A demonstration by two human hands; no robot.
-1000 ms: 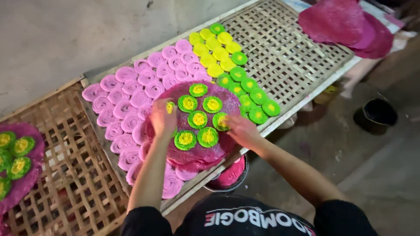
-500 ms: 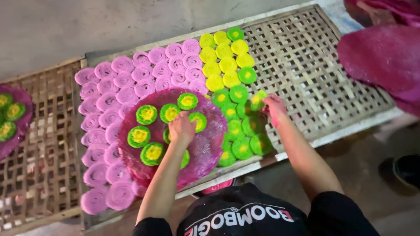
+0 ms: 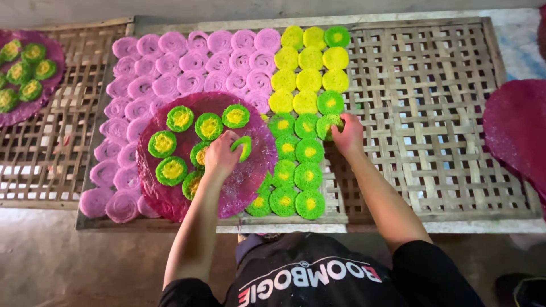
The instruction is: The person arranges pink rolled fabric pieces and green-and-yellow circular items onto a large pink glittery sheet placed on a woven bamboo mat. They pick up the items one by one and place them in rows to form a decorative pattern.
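Woven bamboo racks [image 3: 432,131] lie side by side over a grey concrete floor [image 3: 68,261], and the person leans over the near edge of the middle one. Rows of pink coiled cakes [image 3: 187,68] fill its left part, yellow ones [image 3: 307,68] run down the middle, and green cakes with yellow centres [image 3: 296,165] make a block below them.

On top of the pink rows rests a round magenta tray [image 3: 250,170], carrying several more of the green-and-yellow cakes. The left hand [image 3: 220,154] is over this tray, fingers curled and pinching one green cake [image 3: 243,145] by its edge, so that it stands tilted rather than flat. The right hand [image 3: 348,135] reaches out to the right edge of the green block, fingertips closed on the cake [image 3: 329,124] at the end of the top green row, which looks pressed or set against the lattice.

So the tray lies to the left of the block, directly under the left hand, while the free lattice stretches off to the right, past the right hand. The block's right edge is the right hand's side; the tray is the left's.

Another magenta tray with green cakes [image 3: 25,74] sits on the far-left rack, and an empty magenta disc [image 3: 517,131] lies at the far right.
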